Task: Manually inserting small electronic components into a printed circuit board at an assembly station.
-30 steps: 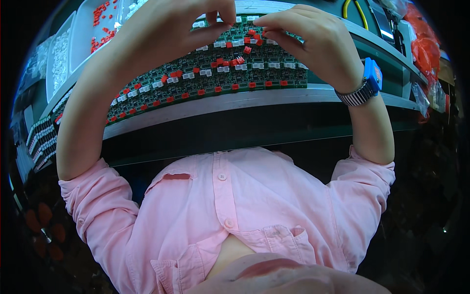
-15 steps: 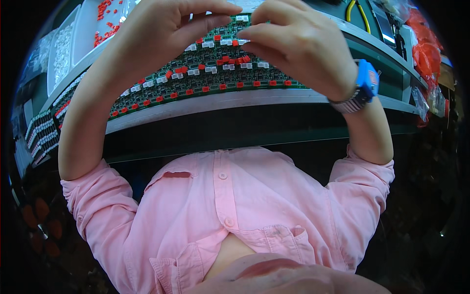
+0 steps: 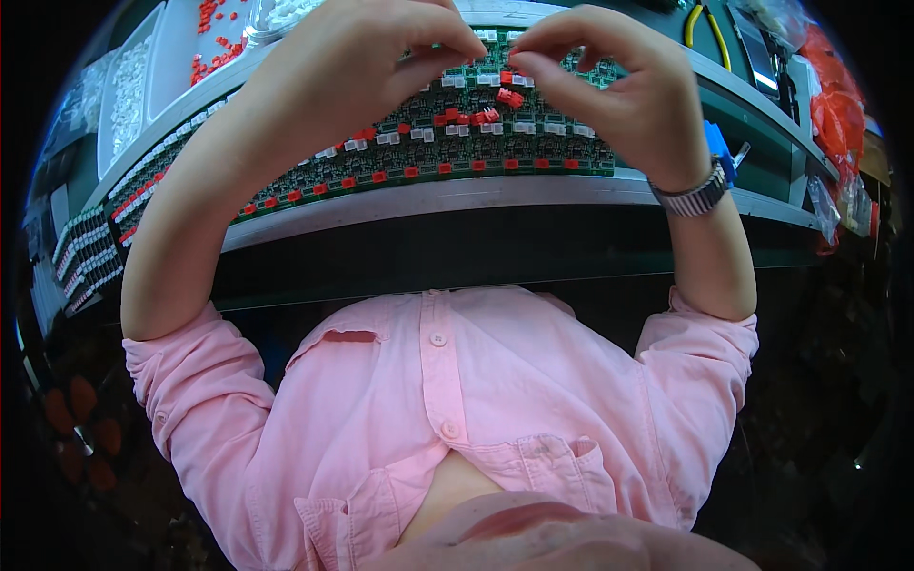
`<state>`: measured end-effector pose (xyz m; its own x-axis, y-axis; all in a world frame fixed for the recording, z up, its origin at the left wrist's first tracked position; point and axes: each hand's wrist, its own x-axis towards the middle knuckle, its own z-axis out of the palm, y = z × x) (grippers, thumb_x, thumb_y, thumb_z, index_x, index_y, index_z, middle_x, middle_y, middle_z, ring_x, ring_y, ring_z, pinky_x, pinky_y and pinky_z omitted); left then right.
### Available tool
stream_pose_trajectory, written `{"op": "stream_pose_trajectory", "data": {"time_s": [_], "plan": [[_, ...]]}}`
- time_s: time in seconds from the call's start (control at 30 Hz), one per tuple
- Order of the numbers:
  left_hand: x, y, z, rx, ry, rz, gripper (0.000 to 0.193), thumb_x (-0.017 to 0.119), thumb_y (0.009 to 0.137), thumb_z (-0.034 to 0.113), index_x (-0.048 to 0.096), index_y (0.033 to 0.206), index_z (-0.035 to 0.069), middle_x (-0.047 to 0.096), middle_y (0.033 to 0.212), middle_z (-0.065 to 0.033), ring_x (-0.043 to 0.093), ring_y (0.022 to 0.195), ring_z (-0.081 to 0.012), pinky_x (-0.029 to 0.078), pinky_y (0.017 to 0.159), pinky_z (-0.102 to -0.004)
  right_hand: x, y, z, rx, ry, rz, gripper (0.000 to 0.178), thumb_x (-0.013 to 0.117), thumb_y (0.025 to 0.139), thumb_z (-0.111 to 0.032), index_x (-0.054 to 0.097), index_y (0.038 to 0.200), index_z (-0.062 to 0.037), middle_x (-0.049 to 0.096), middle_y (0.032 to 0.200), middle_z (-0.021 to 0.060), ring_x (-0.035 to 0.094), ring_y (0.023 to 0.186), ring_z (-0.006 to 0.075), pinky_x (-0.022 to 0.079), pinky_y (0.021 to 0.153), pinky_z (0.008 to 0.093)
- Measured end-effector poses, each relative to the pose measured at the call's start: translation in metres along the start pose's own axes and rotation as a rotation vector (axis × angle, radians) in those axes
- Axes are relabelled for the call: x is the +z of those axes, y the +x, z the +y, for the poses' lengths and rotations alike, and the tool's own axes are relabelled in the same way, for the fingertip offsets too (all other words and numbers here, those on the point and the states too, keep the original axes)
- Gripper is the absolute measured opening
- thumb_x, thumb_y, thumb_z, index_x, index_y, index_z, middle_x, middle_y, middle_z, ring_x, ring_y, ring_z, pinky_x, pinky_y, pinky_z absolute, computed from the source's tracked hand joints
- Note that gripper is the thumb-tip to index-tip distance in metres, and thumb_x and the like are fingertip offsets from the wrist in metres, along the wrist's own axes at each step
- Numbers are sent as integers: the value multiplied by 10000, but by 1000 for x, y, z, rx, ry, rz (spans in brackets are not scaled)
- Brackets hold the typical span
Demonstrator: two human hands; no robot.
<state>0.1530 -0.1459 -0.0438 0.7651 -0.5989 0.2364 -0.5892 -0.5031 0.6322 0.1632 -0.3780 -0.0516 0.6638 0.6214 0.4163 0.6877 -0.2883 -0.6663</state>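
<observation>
Green circuit boards (image 3: 457,149) stand in rows, carrying red and white plug connectors along their edges. Over the far rows, my left hand (image 3: 395,52) has thumb and index finger pinched together; whatever lies between the tips is too small to make out. Facing it across a small gap, my right hand (image 3: 619,81) pinches in the same way just above a board, its tips near a white connector. Loose red connectors (image 3: 510,97) rest on the boards below the fingertips. A striped watch band (image 3: 687,198) with a blue case circles my right wrist.
A metal rail (image 3: 438,194) runs along the near edge of the boards. White trays of red connectors (image 3: 217,59) and white connectors (image 3: 129,95) sit at far left. Yellow-handled pliers (image 3: 708,33) lie at far right, near red plastic bags (image 3: 830,105). Stacked boards (image 3: 88,252) stand at left.
My left hand has moved right and slightly down. The right hand has shifted right and turned, bringing the watch band into view. More loose red connectors show between the hands.
</observation>
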Motion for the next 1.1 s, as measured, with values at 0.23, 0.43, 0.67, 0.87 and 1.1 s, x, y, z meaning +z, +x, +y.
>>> {"op": "stream_pose_trajectory", "data": {"time_s": [0.23,0.43,0.67,0.87,1.1], "plan": [[2,11,14,46,152,-70,115,687,792,-15,665,905,-12,666,865,-110,636,778,-243,518,732,-300,-14,-19,6,421,416,198,149,677,821,2,677,964,43,665,834,97,569,675,123,457,629,195],[2,12,20,-3,201,-96,82,680,800,-7,655,879,0,658,872,-108,632,795,-257,517,756,-312,-15,-21,5,452,493,267,165,648,845,36,674,1005,64,665,867,94,566,708,119,447,640,186],[3,15,11,99,223,-146,84,681,803,8,656,881,27,642,889,-103,620,815,-262,511,759,-311,-16,-25,15,385,459,268,198,633,849,61,684,1039,41,664,890,90,571,722,141,452,644,204],[23,25,9,117,152,-41,82,685,805,14,657,880,32,632,898,-97,599,798,-251,501,731,-304,-28,-27,30,0,-113,91,229,677,797,54,693,1020,7,667,884,94,590,701,186,472,641,247],[18,16,5,161,23,103,127,680,805,-20,651,922,17,646,880,-84,582,743,-219,489,688,-295,-21,-22,33,-165,-270,2,166,689,776,-4,688,940,-19,663,829,91,614,698,233,489,646,286]]}}
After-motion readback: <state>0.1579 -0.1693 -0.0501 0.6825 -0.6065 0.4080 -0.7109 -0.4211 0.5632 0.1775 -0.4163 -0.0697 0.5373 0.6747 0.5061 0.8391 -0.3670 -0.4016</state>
